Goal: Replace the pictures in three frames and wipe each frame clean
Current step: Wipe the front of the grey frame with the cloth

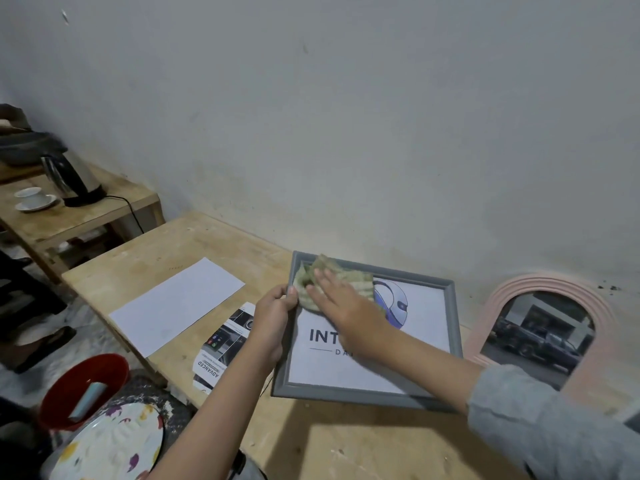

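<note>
We note a rectangular grey moulded picture frame [453, 303] on the wooden desk [221, 247]. Left hand [273, 315] grips its 9 o'clock edge; right hand [341, 301], fingers flat, presses a crumpled green cloth [349, 277] at 11 o'clock.

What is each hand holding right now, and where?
The left hand grips the grey frame by its left edge. The right hand presses flat on a cloth, gripping nothing.

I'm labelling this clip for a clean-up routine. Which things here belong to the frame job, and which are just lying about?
Job: grey frame gripped by left hand; green cloth pressed flat under right hand; blank sheet; printed leaflet; pink arched frame.

Lying about: kettle, cup and saucer, red bucket, patterned plate.
</note>
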